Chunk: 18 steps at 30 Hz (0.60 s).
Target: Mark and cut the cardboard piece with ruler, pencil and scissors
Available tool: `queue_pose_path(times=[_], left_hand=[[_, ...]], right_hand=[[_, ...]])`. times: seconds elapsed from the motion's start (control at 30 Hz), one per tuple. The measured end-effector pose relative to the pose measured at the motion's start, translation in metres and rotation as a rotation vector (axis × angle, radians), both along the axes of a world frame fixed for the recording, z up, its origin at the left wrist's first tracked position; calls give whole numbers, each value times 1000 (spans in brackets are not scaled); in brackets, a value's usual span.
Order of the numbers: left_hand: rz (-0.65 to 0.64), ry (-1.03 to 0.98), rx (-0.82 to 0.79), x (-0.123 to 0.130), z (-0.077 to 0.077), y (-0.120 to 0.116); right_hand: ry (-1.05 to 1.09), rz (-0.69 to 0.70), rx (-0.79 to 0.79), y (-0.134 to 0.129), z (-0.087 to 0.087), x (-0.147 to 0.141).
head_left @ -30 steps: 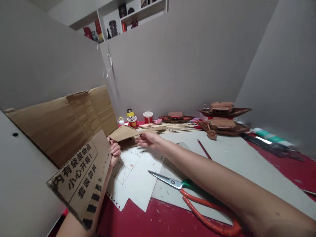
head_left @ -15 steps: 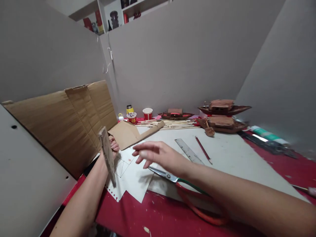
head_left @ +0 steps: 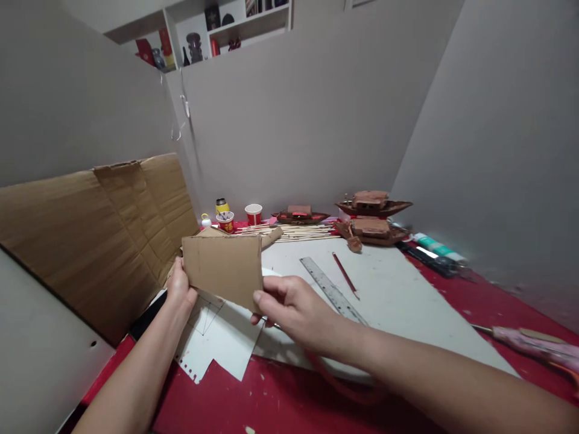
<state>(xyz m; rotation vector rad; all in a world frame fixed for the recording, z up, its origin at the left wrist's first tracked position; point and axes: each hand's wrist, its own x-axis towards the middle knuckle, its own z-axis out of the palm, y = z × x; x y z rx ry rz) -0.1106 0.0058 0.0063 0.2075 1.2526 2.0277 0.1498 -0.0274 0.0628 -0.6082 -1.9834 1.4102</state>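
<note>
A flat brown piece of cardboard [head_left: 222,265] is held up between both hands, its broad face toward me. My left hand [head_left: 181,283] grips its left edge, with the fingers partly hidden behind it. At the lower right corner, my right hand [head_left: 289,307] pinches the piece between thumb and fingers. Below lies a white paper sheet [head_left: 226,343] with ruled pencil lines and a torn-hole edge. Scissors with orange handles [head_left: 335,383] rest under my right hand and forearm, mostly covered by them.
A steel ruler [head_left: 332,289] and a dark red pencil [head_left: 346,276] lie on the white board [head_left: 407,313]. Behind are thin wooden sticks [head_left: 303,233], model boats [head_left: 373,229] and paper cups [head_left: 254,214]. A large cardboard panel [head_left: 90,241] stands left; a pink-handled tool [head_left: 534,343] lies right.
The cardboard piece has turned from edge-on to face me. My right hand, free before, now grips its right corner. The view has shifted slightly to the right.
</note>
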Motion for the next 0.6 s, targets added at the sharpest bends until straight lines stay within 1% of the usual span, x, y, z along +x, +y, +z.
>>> queue_pose_path(times=[0.07,0.1,0.13,0.17,0.2,0.27,0.33,0.37,0.4,0.47,0.53,0.6], left_hand=[[-47,-22,27,4,8,-5],[-74,-31,37,6,11,-8],[-103,-38,47,9,15,-11],[-131,-42,58,13,18,-15],[-161,-42,70,17,21,-18],[-233,-40,100,28,27,-26],[-327,-42,127,41,32,-33],[-367,-44,136,48,35,-37],[-401,-46,142,54,37,-40],[-436,-51,151,63,41,-46],[-476,-85,173,69,45,-50],[-494,-133,198,71,48,-53]], right_hand=[[33,-74,-39,10,2,6],[47,-119,-26,16,2,10],[57,-176,25,21,3,13],[60,-241,123,26,2,17],[62,-313,270,30,0,20],[58,-407,645,35,-9,23],[51,-410,1005,37,-21,24],[34,-395,1141,38,-28,23],[7,-386,1242,38,-34,22],[-76,-384,1365,37,-45,19],[-139,-381,1421,37,-51,18],[-159,-378,1452,37,-54,17]])
